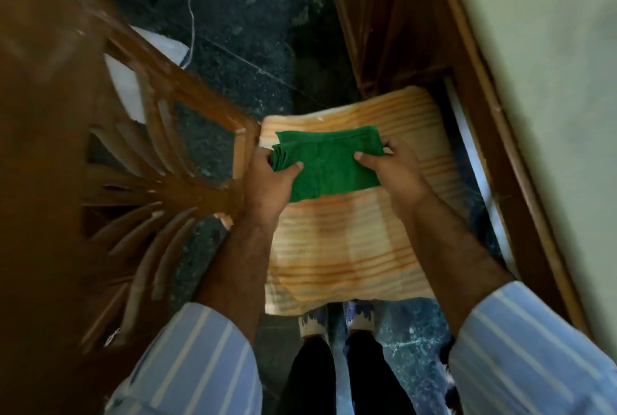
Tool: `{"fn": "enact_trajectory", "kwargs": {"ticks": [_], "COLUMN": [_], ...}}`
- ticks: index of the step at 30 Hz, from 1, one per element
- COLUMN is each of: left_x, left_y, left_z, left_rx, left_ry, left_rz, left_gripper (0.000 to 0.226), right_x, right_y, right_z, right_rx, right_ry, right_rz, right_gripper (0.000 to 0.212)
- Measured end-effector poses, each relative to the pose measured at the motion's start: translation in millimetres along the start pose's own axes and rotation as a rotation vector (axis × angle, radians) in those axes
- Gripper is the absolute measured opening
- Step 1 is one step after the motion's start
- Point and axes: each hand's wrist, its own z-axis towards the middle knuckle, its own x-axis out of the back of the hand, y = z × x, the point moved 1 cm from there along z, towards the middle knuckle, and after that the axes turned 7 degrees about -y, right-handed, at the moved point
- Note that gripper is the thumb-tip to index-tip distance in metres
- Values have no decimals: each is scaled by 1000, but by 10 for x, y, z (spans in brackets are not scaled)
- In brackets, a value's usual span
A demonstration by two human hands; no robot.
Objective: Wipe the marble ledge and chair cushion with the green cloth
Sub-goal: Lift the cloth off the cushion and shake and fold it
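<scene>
Green cloth (325, 164), folded into a thick pad, is gripped at each end by the left hand (272, 180) and right hand (392, 169), above the striped orange chair cushion (347, 247). Step in hand: readying the cloth. Next: press the pad flat on the cushion and stroke across it.

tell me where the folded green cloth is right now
Centre of the head view: folded green cloth held between left hand and right hand, over the orange striped cushion.
</scene>
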Motion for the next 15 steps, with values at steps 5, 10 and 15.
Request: {"fn": "enact_trajectory", "kwargs": {"ticks": [5, 10, 15], "left_x": [621, 1370, 1900], "left_y": [922, 1626, 1919], "left_z": [-388, -840, -1072], "left_rx": [-230, -400, -518], "left_ry": [187, 288, 333], "left_rz": [224, 561, 890], "left_gripper": [32, 33, 40], "right_x": [-360, -980, -1664], "right_y": [-707, -1064, -1027], "right_z": [-316, -697, -1006], "right_rx": [22, 46, -73], "right_ry": [-154, -286, -415], "right_rz": [225, 248, 148], "right_gripper": [12, 24, 26]}}
